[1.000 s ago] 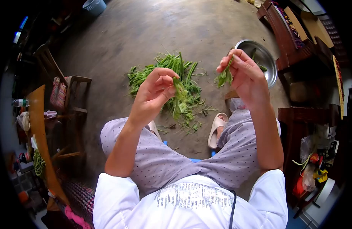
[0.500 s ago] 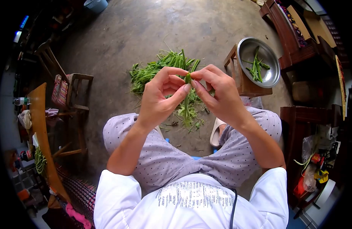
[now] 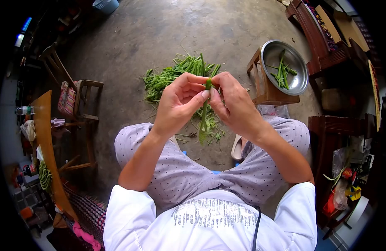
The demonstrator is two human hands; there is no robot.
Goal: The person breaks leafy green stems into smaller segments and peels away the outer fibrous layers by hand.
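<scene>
Both hands meet in front of me over the floor, pinching one green vegetable stem (image 3: 204, 115). My left hand (image 3: 180, 102) grips it between thumb and forefinger, with the other fingers curled. Close against it, my right hand (image 3: 236, 102) pinches the same stem near its upper part; its fingertips are partly hidden. A leafy end hangs down below the fingers. Behind the hands, a pile of leafy green stems (image 3: 163, 83) lies on the floor. To the right, several cut green stems (image 3: 281, 76) rest in a metal basin (image 3: 300, 69).
The basin sits on a wooden stool (image 3: 276, 98). A wooden chair (image 3: 82, 98) with a patterned cushion stands at left, beside a wooden tabletop (image 3: 45, 138). Dark wooden furniture (image 3: 322, 54) lines the right side. A blue basket (image 3: 106, 6) is at the far left back.
My right hand has shifted slightly, its fingers bending in closer around the stem. My left hand stays nearly in place, and the hanging leafy end has swung a little.
</scene>
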